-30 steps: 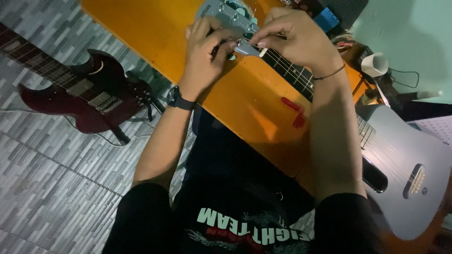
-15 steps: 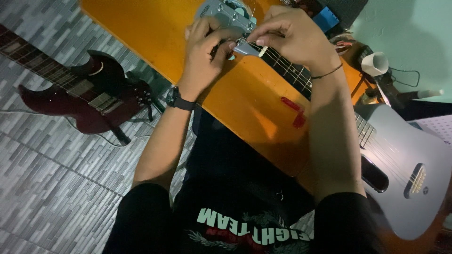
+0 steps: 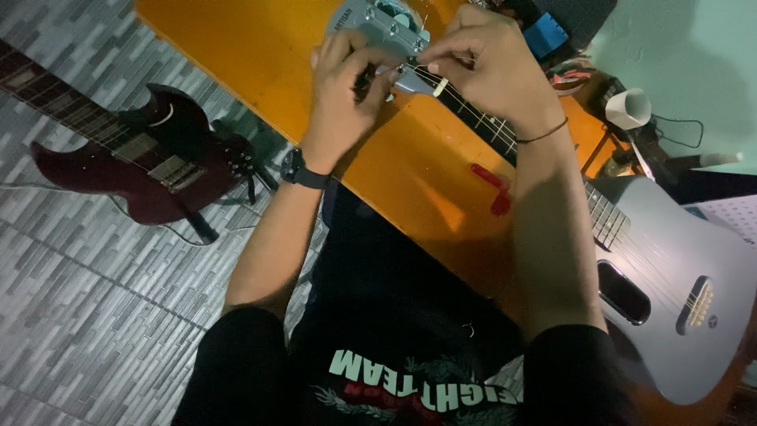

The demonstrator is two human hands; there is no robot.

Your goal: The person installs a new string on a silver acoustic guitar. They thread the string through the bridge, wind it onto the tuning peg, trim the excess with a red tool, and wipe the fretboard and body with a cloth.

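A pale grey acoustic guitar (image 3: 670, 300) lies across the orange table (image 3: 236, 47), its neck running up to the grey headstock (image 3: 371, 20) at the top edge. My left hand (image 3: 343, 95), with a black watch on the wrist, grips a tuning peg at the headstock's near side. My right hand (image 3: 493, 67), with a thin black band on the wrist, pinches a guitar string just above the white nut. The fingers hide most of the peg and the string end.
A dark red electric guitar (image 3: 150, 158) lies on the grey tiled floor at left. A red tool (image 3: 493, 185) rests on the table beside the neck. A blue box (image 3: 546, 35) and a white paper cup (image 3: 628, 108) sit at the upper right.
Both hands stay at the headstock; the fingers shift only slightly on the peg and string.
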